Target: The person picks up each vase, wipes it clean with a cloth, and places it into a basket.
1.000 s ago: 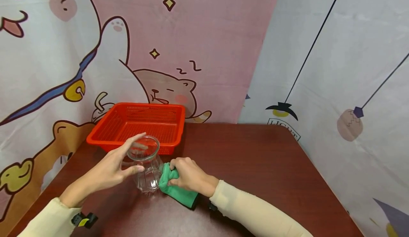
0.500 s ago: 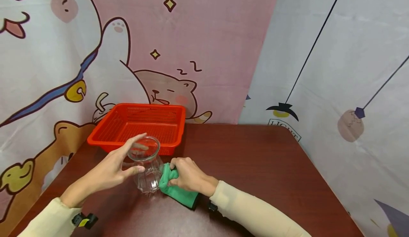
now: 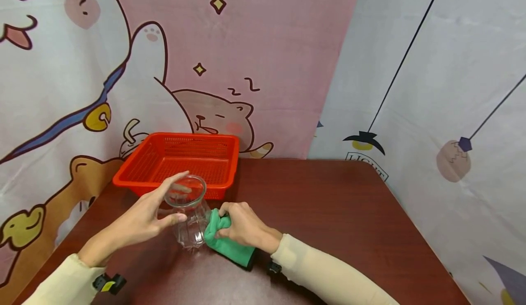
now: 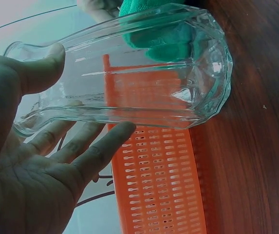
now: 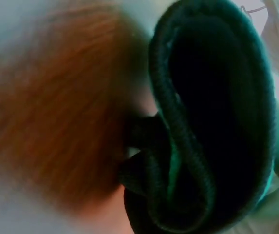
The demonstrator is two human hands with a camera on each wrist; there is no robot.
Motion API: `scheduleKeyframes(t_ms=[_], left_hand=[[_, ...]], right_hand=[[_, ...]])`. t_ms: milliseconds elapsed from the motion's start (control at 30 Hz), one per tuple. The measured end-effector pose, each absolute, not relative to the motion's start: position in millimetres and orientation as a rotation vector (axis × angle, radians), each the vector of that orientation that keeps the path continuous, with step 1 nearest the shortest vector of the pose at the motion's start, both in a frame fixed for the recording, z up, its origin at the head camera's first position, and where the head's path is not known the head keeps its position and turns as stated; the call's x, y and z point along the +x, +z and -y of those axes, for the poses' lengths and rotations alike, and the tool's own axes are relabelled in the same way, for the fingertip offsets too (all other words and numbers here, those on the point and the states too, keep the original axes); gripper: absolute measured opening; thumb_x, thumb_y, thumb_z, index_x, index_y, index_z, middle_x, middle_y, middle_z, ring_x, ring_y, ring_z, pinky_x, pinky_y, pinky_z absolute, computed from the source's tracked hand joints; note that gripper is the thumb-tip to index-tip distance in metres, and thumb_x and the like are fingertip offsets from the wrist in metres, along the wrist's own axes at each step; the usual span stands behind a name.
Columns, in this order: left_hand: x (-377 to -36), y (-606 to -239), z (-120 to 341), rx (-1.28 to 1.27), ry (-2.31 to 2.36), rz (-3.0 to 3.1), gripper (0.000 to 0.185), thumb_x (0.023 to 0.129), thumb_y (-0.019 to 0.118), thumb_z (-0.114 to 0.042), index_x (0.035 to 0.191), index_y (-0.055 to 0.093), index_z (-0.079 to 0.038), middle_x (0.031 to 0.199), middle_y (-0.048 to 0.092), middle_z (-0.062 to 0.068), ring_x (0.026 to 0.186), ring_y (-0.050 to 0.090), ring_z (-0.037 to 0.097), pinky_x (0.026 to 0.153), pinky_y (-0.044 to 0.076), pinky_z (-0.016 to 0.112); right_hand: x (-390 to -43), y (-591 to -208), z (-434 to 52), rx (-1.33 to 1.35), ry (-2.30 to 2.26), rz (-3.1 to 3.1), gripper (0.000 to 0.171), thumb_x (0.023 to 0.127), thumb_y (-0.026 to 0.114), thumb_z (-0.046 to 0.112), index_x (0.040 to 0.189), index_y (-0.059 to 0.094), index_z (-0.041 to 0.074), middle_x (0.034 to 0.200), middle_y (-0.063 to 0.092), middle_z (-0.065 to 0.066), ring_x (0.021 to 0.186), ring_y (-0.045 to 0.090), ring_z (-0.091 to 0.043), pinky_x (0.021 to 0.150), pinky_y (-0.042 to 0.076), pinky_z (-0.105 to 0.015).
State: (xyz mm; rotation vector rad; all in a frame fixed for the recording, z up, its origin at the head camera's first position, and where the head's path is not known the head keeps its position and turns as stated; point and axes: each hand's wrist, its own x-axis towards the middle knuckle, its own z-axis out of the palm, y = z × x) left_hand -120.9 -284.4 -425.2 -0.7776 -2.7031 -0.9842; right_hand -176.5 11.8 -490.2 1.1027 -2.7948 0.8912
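Observation:
A clear glass vase with a faceted body and a flared rim stands upright on the table. My left hand holds it near the neck, thumb on the near side and fingers round the far side. In the left wrist view, the vase lies sideways across the picture between thumb and fingers. My right hand grips a folded green cloth right beside the lower part of the vase. The cloth's dark folded edge fills much of the right wrist view and hides most of that hand.
Behind the vase, a red perforated plastic basket stands at the back left of the dark brown wooden table. A cartoon-printed cloth backdrop rises along the back and sides.

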Motion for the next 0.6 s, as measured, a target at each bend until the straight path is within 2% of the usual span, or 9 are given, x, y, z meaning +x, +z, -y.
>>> scheduleKeyframes(t_ms=[200,367,600], left_hand=[[-121.4,-427.1,284.7,-0.777,-0.969,2.701,0.114,0.097,0.097,-0.014,0.184,0.027,-0.033,0.151,0.077,0.007,0.122,0.082,0.023,0.088,0.069,0.033],[-120.6,-426.3,285.0,-0.780,-0.940,2.700,0.113,0.097,0.097,-0.017,0.184,0.027,-0.032,0.150,0.078,0.004,0.122,0.082,0.020,0.093,0.069,0.035],[-121.4,-424.2,283.0,-0.814,-1.006,2.667,0.108,0.098,0.096,-0.016,0.183,0.029,-0.030,0.148,0.077,0.007,0.121,0.082,0.024,0.085,0.070,0.033]], right_hand=[[-175.9,-489.0,-12.3,1.086,0.962,2.784,0.044,0.090,0.105,0.032,0.123,0.082,0.012,0.121,0.088,-0.001,0.100,0.077,-0.005,0.090,0.061,-0.018],[-176.1,-481.9,-10.7,1.077,1.086,2.747,0.042,0.091,0.105,0.030,0.122,0.083,0.012,0.120,0.088,-0.002,0.096,0.077,-0.003,0.088,0.061,-0.016],[-174.4,-466.9,-8.7,1.072,1.213,2.675,0.041,0.091,0.105,0.025,0.123,0.084,0.010,0.121,0.088,-0.004,0.095,0.076,-0.002,0.088,0.062,-0.016]])
